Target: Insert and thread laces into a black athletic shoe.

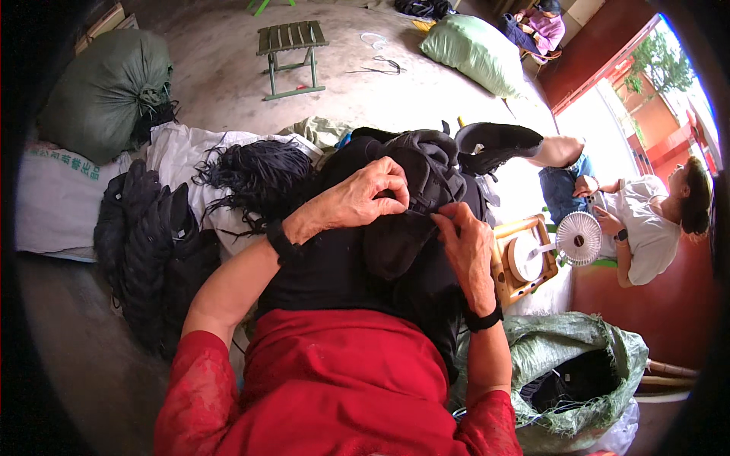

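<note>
A black shoe upper [395, 247] rests across my lap, with a dark padded part and straps or laces at its far end. My left hand [365, 194] is over its left side, thumb and forefinger pinched on a thin dark lace [417, 213]. On the other side, my right hand [468, 251] pinches the same lace, its fingertips close to the upper. The lace runs between the two hands. A loose bundle of black laces [258, 178] lies left of my lap on white cloth. Where the lace enters the upper is too dark to make out.
Stacked black uppers [141, 235] lie at the left, by full sacks [106, 87]. A small fan [578, 239] stands on a bamboo stool [498, 262] at right, near a seated person [646, 220]. An open green woven sack [616, 342] holds black pieces. A folding stool [291, 38] stands ahead.
</note>
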Motion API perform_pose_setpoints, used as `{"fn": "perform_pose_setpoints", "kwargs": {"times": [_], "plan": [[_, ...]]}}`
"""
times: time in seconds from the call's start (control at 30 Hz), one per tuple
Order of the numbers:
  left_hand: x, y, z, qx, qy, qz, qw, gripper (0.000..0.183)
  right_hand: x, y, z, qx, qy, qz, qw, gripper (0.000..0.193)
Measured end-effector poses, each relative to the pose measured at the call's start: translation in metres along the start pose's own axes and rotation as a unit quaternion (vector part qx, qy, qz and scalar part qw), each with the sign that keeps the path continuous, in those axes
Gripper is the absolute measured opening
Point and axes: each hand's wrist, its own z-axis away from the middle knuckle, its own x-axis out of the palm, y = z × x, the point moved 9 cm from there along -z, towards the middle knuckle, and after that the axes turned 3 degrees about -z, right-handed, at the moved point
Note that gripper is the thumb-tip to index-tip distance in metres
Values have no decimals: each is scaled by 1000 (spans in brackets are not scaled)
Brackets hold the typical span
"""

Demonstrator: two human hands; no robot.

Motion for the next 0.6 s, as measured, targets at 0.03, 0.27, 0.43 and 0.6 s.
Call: {"fn": "perform_pose_setpoints", "kwargs": {"times": [0.03, 0.27, 0.43, 0.6], "plan": [[0, -2, 0, -13, 2, 11, 1000, 12, -1, -1, 0, -13, 6, 1, 1000, 23], [-24, 0, 3, -9, 149, -85, 985, 32, 14, 18, 7, 78, -47, -259, 962, 16], [-12, 1, -5, -8, 110, -163, 980, 25, 13, 18, 21, 45, -49, -259, 964, 18], [-20, 39, -8, 88, 150, -354, 919, 19, -4, 12, 13, 29, 14, -261, 965, 17]]}}
